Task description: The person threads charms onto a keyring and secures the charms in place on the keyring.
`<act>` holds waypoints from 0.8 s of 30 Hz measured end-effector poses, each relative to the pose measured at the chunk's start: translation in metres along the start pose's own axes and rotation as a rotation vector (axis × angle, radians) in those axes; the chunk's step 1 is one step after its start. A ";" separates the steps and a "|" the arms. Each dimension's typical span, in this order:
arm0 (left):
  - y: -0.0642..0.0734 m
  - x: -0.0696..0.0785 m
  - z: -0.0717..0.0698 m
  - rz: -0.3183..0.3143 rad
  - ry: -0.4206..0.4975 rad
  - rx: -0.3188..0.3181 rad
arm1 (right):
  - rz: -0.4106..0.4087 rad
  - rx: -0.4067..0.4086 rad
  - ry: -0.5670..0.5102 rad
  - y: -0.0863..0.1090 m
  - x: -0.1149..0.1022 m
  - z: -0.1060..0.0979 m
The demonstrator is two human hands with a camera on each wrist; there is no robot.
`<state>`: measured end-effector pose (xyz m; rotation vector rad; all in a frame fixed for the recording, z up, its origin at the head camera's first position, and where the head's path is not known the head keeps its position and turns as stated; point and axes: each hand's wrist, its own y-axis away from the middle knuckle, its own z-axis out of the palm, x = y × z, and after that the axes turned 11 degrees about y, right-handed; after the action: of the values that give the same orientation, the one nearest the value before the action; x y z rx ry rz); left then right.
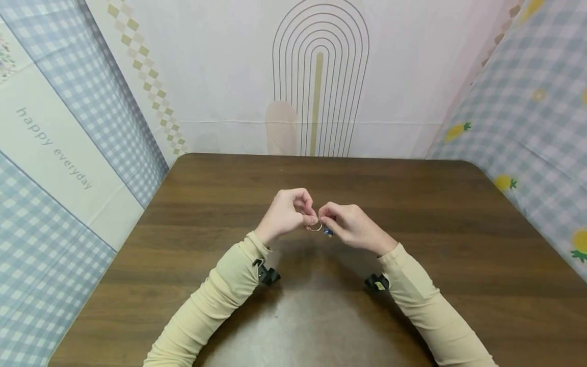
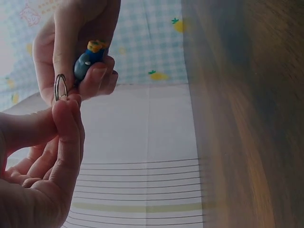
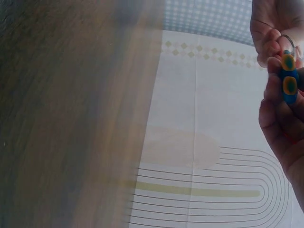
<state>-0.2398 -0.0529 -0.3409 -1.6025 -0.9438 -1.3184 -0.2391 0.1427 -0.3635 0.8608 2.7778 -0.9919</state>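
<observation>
- Wood-grain desk (image 1: 206,204) lies beneath.
- Left hand (image 1: 289,211), fingers together, pinches a metal split ring (image 2: 56,87).
- Right hand (image 1: 353,224), fingers curled, holds a blue charm (image 2: 89,61) just right of it.

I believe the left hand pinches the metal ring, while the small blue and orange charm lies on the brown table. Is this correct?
Not quite: the small blue and orange charm does not lie on the brown table. The left wrist view shows it held in the right hand. The left hand does pinch the metal ring.
</observation>
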 end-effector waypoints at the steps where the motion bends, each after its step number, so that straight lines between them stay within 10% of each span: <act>1: 0.000 0.001 0.000 0.004 0.012 0.006 | -0.004 0.012 -0.005 0.000 0.000 0.000; 24: 0.001 0.008 0.007 0.108 0.153 0.004 | 0.025 0.225 0.054 -0.002 0.001 -0.009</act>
<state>-0.2349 -0.0464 -0.3335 -1.5042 -0.7564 -1.3418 -0.2398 0.1475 -0.3552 0.9602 2.7277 -1.3151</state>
